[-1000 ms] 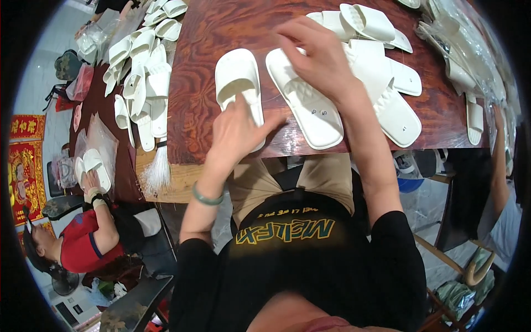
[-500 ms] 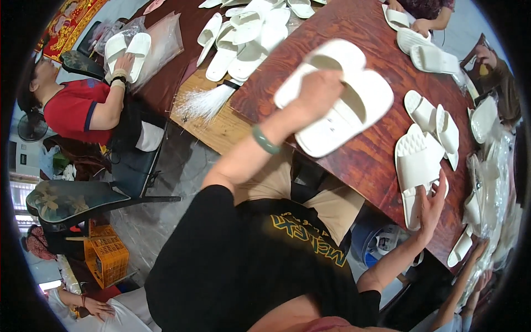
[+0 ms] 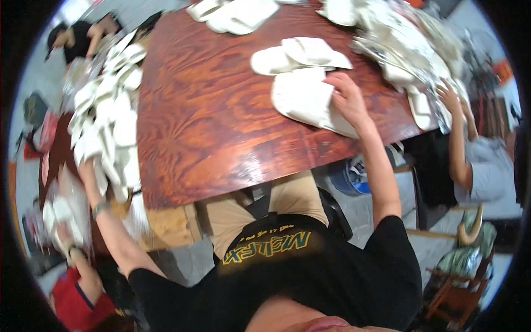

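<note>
My left hand (image 3: 87, 170) reaches into a heap of white slippers (image 3: 113, 108) left of the table, a green bangle on its wrist. Its fingers are blurred against the white, so I cannot make out whether they grip a slipper. My right hand (image 3: 348, 99) is over the white slippers (image 3: 298, 94) lying on the reddish-brown table (image 3: 221, 127), its fingers loosely bent and apart, with no slipper held between them. Just beyond lies another pair of white slippers (image 3: 304, 54), one overlapping the other.
More white slippers (image 3: 238, 15) lie at the table's far edge. Clear plastic bags with slippers (image 3: 404, 50) pile up at the right, beside a person in grey (image 3: 481, 171). At lower left a person in red (image 3: 83, 299) handles slippers. A blue bin (image 3: 349, 180) stands under the table edge.
My left hand has let go of the slipper pair it held and moved left to the heap. My view has turned, bringing the slippers under my right hand nearer the middle.
</note>
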Demonstrator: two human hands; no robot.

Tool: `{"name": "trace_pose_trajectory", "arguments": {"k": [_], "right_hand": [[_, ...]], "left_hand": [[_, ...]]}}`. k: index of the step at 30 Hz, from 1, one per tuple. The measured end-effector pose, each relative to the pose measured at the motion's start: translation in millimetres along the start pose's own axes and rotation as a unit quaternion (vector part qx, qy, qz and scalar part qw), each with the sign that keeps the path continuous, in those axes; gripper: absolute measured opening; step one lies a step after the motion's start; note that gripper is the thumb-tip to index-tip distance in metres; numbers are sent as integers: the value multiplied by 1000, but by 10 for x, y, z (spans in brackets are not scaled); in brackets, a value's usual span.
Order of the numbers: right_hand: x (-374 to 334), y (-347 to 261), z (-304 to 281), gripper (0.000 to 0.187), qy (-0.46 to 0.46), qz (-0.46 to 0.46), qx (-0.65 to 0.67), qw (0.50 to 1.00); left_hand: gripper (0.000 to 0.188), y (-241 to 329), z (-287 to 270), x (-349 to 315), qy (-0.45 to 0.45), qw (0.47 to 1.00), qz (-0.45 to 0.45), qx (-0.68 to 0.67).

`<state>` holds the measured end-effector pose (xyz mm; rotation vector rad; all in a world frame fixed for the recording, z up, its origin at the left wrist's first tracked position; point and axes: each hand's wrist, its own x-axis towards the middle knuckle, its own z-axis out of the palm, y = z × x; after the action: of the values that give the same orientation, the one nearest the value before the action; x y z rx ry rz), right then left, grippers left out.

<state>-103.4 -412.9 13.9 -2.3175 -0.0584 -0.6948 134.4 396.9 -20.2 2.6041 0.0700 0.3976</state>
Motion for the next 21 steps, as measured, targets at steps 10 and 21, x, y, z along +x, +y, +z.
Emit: {"name": "trace_pose_trajectory", "arguments": {"k": [10,21], "right_hand": [[845,123,-46,60,-99,109,94,985],[579,-1207,342,24,18,-5,114,993]], "left_hand": [[51,800,-414,-932,20,982,-45,181],[52,3520,231,-2476,-261,941,145,-159]]}}
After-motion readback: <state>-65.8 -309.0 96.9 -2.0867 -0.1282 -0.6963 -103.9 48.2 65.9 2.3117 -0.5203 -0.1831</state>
